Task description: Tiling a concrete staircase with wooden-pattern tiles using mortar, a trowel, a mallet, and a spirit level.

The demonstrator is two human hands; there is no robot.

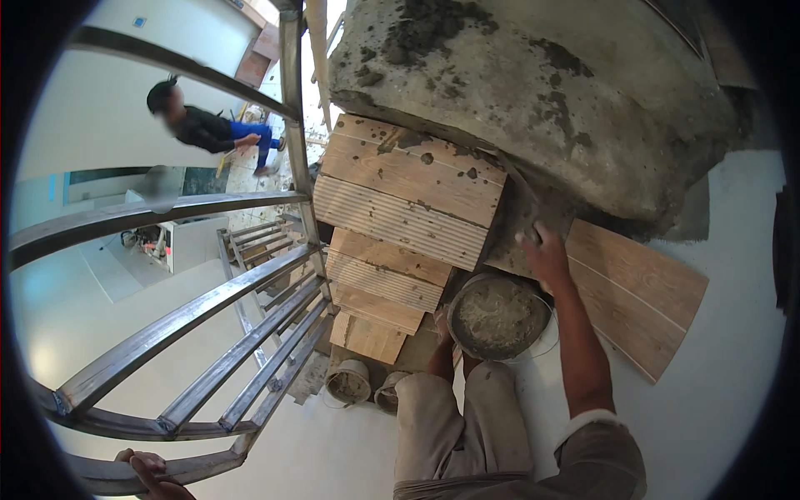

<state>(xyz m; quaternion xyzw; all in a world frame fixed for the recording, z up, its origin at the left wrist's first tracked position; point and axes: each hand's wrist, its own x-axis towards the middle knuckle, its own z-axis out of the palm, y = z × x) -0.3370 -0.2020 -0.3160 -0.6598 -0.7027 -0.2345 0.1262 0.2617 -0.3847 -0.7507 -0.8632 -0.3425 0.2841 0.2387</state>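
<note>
My right hand grips a trowel, whose blade reaches up to the gap between a tiled step and the rough, mortar-spattered concrete slab. Just below that hand is a bucket of grey mortar with a wire handle. My left hand is wrapped round the lower bar of a steel railing at the bottom left. More wood-look steps descend beneath the top one. My legs show at the lower middle.
Loose wood-look boards lie at the right. A steel railing with several bars fills the left. Beyond it a person in a dark top and blue trousers is on the floor below. Two smaller buckets stand near my legs.
</note>
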